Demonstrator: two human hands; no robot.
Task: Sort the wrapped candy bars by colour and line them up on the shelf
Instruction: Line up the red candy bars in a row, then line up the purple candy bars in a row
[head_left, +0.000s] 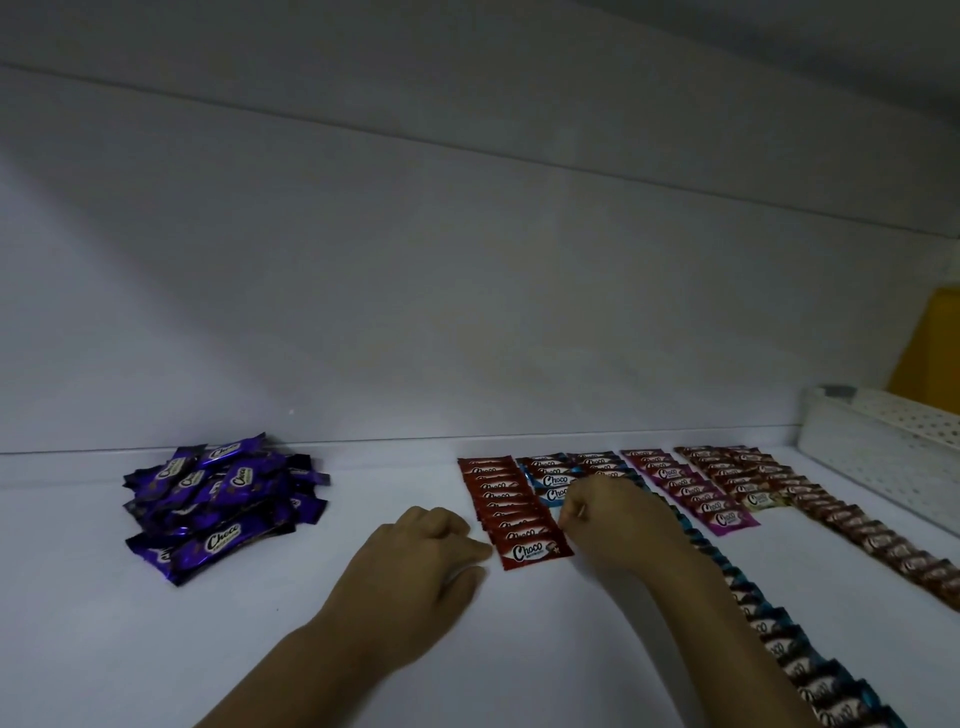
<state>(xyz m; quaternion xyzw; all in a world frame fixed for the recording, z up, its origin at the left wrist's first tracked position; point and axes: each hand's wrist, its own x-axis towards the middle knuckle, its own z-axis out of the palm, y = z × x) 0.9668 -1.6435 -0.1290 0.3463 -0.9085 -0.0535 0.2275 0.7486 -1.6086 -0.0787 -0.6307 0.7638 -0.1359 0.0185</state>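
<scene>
Partly, the blue row (779, 631) hides under the right hand (613, 525), which pinches the front red bar (532, 552) on the shelf (311, 649). The left hand (431, 561), fingers curled, touches its other end; its grip is unclear. A purple heap (218, 509) sits left.

We saw two bare hands, the left hand (421, 551) and the right hand (613, 519). Each sat on a bare forearm that came in from the lower edge, the left from about seven o'clock and the right from about five o'clock. Both forearms were slim and broadened toward the elbow. The left hand's knuckles showed as rounded ridges. The dim light hid finer detail.
</scene>
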